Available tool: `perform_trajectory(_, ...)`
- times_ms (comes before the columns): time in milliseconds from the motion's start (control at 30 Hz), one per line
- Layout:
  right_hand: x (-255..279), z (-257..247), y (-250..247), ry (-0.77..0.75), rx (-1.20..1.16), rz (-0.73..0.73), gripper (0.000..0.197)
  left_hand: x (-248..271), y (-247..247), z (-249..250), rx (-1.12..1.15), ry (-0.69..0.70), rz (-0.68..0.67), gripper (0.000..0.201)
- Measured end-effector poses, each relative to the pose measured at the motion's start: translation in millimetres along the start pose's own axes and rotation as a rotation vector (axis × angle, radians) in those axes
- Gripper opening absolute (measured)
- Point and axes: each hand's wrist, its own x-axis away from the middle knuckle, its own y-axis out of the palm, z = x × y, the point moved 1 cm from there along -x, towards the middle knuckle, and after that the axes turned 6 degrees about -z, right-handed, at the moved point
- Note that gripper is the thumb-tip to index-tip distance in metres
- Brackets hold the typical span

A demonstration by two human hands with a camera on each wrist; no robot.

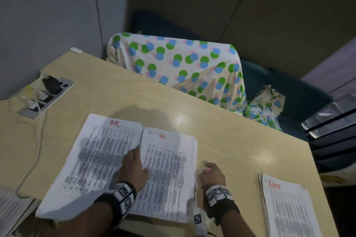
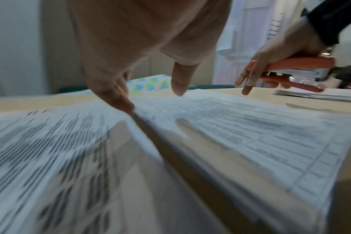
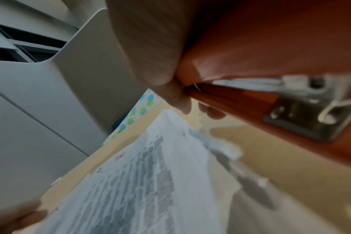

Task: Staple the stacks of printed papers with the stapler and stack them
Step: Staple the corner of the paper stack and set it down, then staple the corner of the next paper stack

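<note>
Two printed stacks marked "HR" in red lie side by side on the wooden table (image 1: 240, 140): a left stack (image 1: 92, 159) and a right stack (image 1: 169, 175). My left hand (image 1: 139, 159) rests between them with straight fingers (image 2: 124, 102) touching the left stack's inner edge, and its thumb hangs over the right stack (image 2: 260, 134). Just right of the right stack, my right hand (image 1: 209, 169) grips an orange stapler (image 2: 298, 62), whose metal jaw parts (image 3: 303, 114) show close up. A third stack marked "Admin" (image 1: 287, 208) lies at the near right.
A socket panel with plugs and trailing cables (image 1: 48, 96) sits at the table's left. Behind the far edge is a chair under a dotted cloth (image 1: 183, 67). Dark trays (image 1: 331, 127) stand at the right. More papers (image 1: 9, 209) lie at the near left.
</note>
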Motion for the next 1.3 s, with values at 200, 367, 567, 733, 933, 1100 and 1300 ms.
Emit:
perform_trajectory(200,-8,70,-69,0.138,-0.030,0.077,0.060,3,33,47,0.092,0.232,-0.191,0.053)
perform_trajectory(367,-14,161,-140,0.276,-0.019,0.198,0.053,12,81,94,0.096,0.261,-0.417,0.038)
perform_trajectory(567,3,254,-188,0.412,-0.097,0.260,0.053,33,144,141,0.009,0.307,-0.567,0.036)
perform_trajectory(733,-10,294,-216,0.434,-0.061,0.250,0.048,36,182,172,-0.018,0.282,-0.593,0.034)
perform_trajectory(933,-39,330,-241,0.450,-0.053,0.267,0.071,27,221,215,-0.008,0.227,-0.527,0.031)
perform_trajectory(1100,-38,338,-227,0.501,0.114,0.184,0.072,39,254,233,-0.009,0.123,-0.612,0.039)
perform_trajectory(1300,-37,296,-189,0.440,0.021,0.119,0.072,48,265,250,-0.012,0.020,-0.519,0.028)
